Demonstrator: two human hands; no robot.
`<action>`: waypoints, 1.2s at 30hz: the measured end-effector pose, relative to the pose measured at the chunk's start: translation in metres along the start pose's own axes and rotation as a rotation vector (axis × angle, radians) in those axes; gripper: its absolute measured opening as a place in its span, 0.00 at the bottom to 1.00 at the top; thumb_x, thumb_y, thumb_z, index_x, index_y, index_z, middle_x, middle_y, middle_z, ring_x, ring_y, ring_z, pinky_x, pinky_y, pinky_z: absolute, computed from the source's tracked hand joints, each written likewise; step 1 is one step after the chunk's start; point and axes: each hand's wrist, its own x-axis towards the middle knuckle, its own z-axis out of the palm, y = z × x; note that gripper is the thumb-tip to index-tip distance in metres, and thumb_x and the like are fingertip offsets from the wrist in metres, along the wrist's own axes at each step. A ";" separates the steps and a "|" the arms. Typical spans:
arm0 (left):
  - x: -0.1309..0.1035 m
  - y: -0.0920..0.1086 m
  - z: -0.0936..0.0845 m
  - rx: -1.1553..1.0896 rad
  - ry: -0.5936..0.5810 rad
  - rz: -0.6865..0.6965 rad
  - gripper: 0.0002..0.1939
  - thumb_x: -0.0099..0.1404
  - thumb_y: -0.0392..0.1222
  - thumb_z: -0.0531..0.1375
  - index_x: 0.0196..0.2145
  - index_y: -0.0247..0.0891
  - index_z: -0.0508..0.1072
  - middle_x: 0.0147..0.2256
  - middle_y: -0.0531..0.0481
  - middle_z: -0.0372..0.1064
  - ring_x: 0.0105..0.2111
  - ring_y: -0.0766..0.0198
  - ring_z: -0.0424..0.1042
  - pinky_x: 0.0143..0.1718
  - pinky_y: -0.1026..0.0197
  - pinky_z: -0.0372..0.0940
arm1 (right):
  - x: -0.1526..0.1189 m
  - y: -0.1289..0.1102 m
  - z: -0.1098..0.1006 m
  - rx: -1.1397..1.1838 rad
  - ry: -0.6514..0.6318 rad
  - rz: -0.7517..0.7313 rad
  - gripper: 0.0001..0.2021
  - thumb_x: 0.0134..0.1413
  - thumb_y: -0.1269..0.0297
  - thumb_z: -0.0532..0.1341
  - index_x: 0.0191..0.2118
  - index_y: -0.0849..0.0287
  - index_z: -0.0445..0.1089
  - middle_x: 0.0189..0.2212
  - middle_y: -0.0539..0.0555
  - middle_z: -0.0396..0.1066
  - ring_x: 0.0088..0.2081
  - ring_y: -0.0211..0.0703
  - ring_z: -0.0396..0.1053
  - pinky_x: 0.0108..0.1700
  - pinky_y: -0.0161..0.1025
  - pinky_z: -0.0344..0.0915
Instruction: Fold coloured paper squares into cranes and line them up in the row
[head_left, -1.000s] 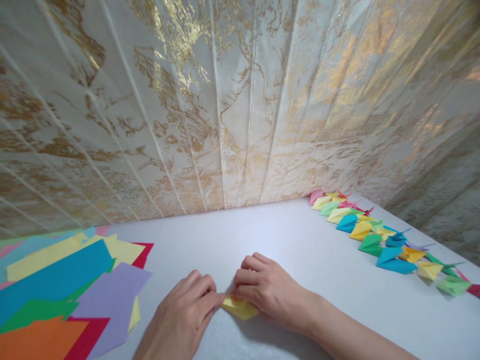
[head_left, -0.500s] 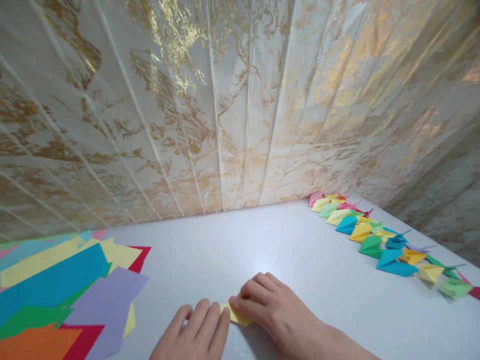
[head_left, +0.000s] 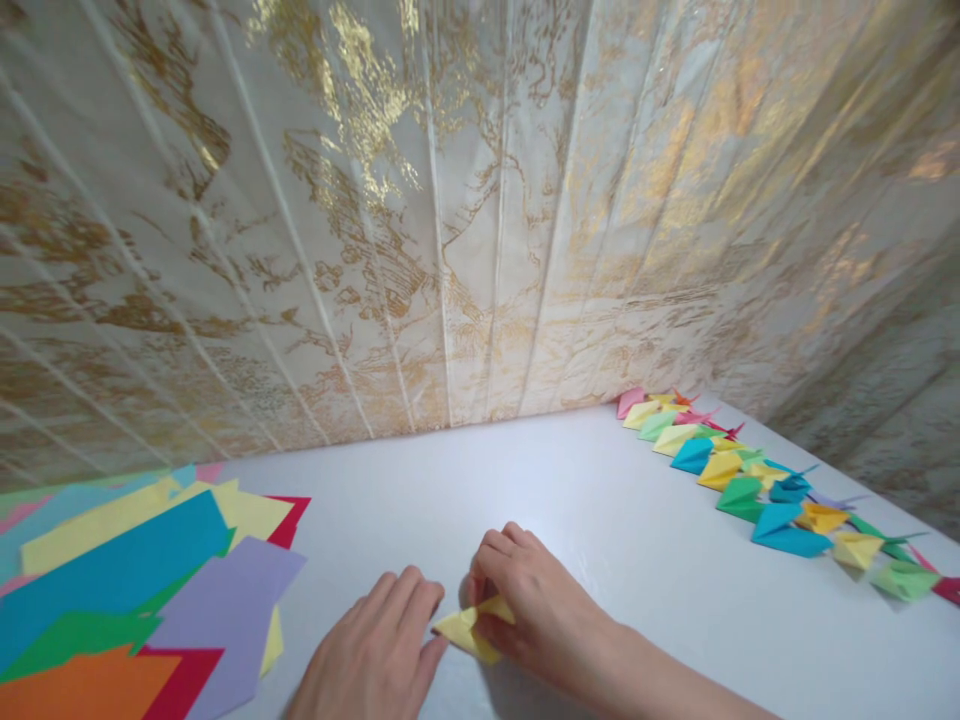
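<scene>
A small piece of folded yellow paper (head_left: pixel 469 634) lies low at the white table's front middle, coming to a point on its left. My right hand (head_left: pixel 529 605) is closed on its right side, thumb and fingers pinching it and covering that end. At the pointed left end, my left hand (head_left: pixel 382 640) has its thumb against the paper. The index finger of that hand is bent just above the tip, and its other fingers lie close together.
On the left, loose coloured paper sheets overlap in a pile, with a purple sheet (head_left: pixel 225 615) and a blue sheet (head_left: pixel 127 560) among them. Several folded paper cranes (head_left: pixel 787 530) line the right edge. A gold-patterned curtain (head_left: pixel 450 250) hangs along the table's back.
The fingers of both hands have lifted off the yellow paper's top, so more of it shows. My right hand has turned and now pinches its right side. The view has shifted slightly.
</scene>
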 end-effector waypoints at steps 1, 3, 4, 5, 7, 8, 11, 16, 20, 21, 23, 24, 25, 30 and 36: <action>0.002 -0.001 0.000 -0.099 0.017 -0.106 0.05 0.67 0.38 0.55 0.37 0.44 0.71 0.32 0.53 0.72 0.33 0.59 0.73 0.34 0.61 0.62 | 0.001 -0.001 -0.001 0.051 0.025 0.009 0.12 0.43 0.83 0.63 0.31 0.59 0.68 0.32 0.52 0.72 0.37 0.45 0.66 0.40 0.40 0.60; 0.009 -0.003 0.000 -0.347 0.024 -0.322 0.06 0.67 0.45 0.56 0.34 0.43 0.69 0.26 0.56 0.68 0.26 0.62 0.70 0.28 0.64 0.59 | 0.002 -0.002 -0.001 0.141 0.122 -0.002 0.12 0.46 0.83 0.62 0.31 0.58 0.67 0.31 0.50 0.71 0.35 0.43 0.66 0.39 0.38 0.59; 0.012 -0.004 -0.001 -0.495 0.025 -0.408 0.09 0.67 0.48 0.57 0.33 0.43 0.70 0.24 0.57 0.67 0.25 0.63 0.68 0.26 0.65 0.58 | 0.003 -0.001 -0.001 0.168 0.186 -0.027 0.11 0.48 0.82 0.61 0.32 0.58 0.66 0.31 0.50 0.70 0.35 0.43 0.66 0.39 0.38 0.59; 0.016 -0.004 -0.001 -0.652 0.025 -0.466 0.11 0.66 0.51 0.57 0.32 0.42 0.71 0.24 0.57 0.67 0.25 0.63 0.68 0.26 0.65 0.59 | 0.003 0.001 0.000 0.185 0.245 -0.065 0.10 0.50 0.81 0.60 0.32 0.57 0.65 0.32 0.50 0.69 0.36 0.43 0.66 0.39 0.38 0.59; 0.021 -0.003 -0.003 -0.926 0.062 -0.504 0.15 0.63 0.55 0.59 0.34 0.41 0.74 0.28 0.54 0.71 0.29 0.62 0.70 0.30 0.66 0.62 | 0.004 0.004 0.004 0.220 0.317 -0.137 0.09 0.53 0.80 0.59 0.33 0.57 0.63 0.32 0.50 0.68 0.35 0.42 0.65 0.39 0.37 0.59; 0.023 -0.001 -0.003 -1.000 0.090 -0.511 0.15 0.63 0.56 0.60 0.34 0.41 0.75 0.29 0.54 0.72 0.30 0.63 0.69 0.31 0.66 0.63 | 0.005 0.006 0.006 0.249 0.331 -0.158 0.09 0.53 0.79 0.59 0.33 0.57 0.63 0.32 0.49 0.67 0.35 0.42 0.64 0.38 0.37 0.58; 0.023 0.004 -0.004 -1.052 0.195 -0.514 0.14 0.61 0.55 0.63 0.31 0.41 0.77 0.28 0.54 0.71 0.29 0.64 0.68 0.32 0.68 0.63 | 0.004 0.008 0.015 0.325 0.331 -0.188 0.10 0.54 0.80 0.58 0.34 0.56 0.63 0.32 0.48 0.66 0.34 0.41 0.64 0.38 0.36 0.58; 0.019 0.008 0.001 -1.103 0.282 -0.481 0.14 0.61 0.51 0.64 0.24 0.40 0.74 0.32 0.51 0.75 0.33 0.62 0.73 0.35 0.67 0.66 | 0.000 0.002 0.021 0.295 0.372 -0.290 0.07 0.58 0.75 0.61 0.39 0.56 0.64 0.37 0.50 0.67 0.40 0.44 0.63 0.43 0.40 0.58; 0.017 0.011 0.003 -1.130 0.319 -0.488 0.14 0.61 0.50 0.64 0.23 0.39 0.73 0.37 0.49 0.77 0.35 0.61 0.75 0.37 0.66 0.69 | 0.000 -0.001 0.019 0.299 0.409 -0.298 0.06 0.62 0.74 0.60 0.39 0.55 0.66 0.39 0.50 0.67 0.43 0.43 0.63 0.47 0.42 0.57; 0.017 0.012 0.003 -1.129 0.327 -0.490 0.14 0.61 0.50 0.65 0.24 0.39 0.73 0.36 0.49 0.77 0.34 0.61 0.75 0.37 0.67 0.69 | 0.000 -0.001 0.018 0.296 0.421 -0.293 0.06 0.62 0.75 0.59 0.38 0.55 0.66 0.39 0.50 0.67 0.42 0.43 0.63 0.47 0.42 0.56; 0.017 0.013 0.004 -1.143 0.340 -0.489 0.14 0.60 0.51 0.66 0.24 0.39 0.74 0.35 0.49 0.76 0.33 0.62 0.75 0.36 0.67 0.69 | 0.000 -0.001 0.018 0.283 0.442 -0.290 0.07 0.61 0.76 0.59 0.37 0.55 0.68 0.38 0.50 0.67 0.42 0.43 0.63 0.47 0.42 0.56; 0.018 0.014 0.004 -1.160 0.345 -0.484 0.14 0.60 0.51 0.66 0.25 0.39 0.74 0.34 0.50 0.76 0.33 0.62 0.75 0.35 0.67 0.69 | 0.000 0.000 0.018 0.277 0.448 -0.290 0.07 0.61 0.76 0.60 0.37 0.55 0.68 0.38 0.50 0.67 0.42 0.43 0.63 0.47 0.42 0.56; 0.018 0.015 0.004 -1.180 0.349 -0.479 0.14 0.60 0.52 0.66 0.25 0.40 0.74 0.33 0.50 0.76 0.32 0.62 0.74 0.35 0.67 0.69 | -0.001 0.000 0.018 0.273 0.452 -0.289 0.07 0.61 0.76 0.60 0.37 0.54 0.69 0.38 0.50 0.67 0.42 0.44 0.63 0.47 0.42 0.56; 0.017 0.019 0.007 -1.222 0.360 -0.494 0.16 0.59 0.54 0.68 0.25 0.40 0.76 0.33 0.50 0.77 0.33 0.62 0.75 0.37 0.67 0.69 | -0.001 -0.001 0.020 0.301 0.464 -0.267 0.07 0.60 0.74 0.61 0.36 0.54 0.71 0.37 0.50 0.67 0.41 0.44 0.64 0.46 0.43 0.56; 0.019 0.025 0.004 -1.242 0.321 -0.507 0.19 0.58 0.57 0.67 0.25 0.39 0.74 0.32 0.48 0.77 0.34 0.60 0.76 0.39 0.65 0.71 | 0.000 -0.002 0.021 0.345 0.458 -0.306 0.06 0.60 0.73 0.63 0.36 0.54 0.72 0.36 0.48 0.69 0.40 0.41 0.66 0.45 0.42 0.56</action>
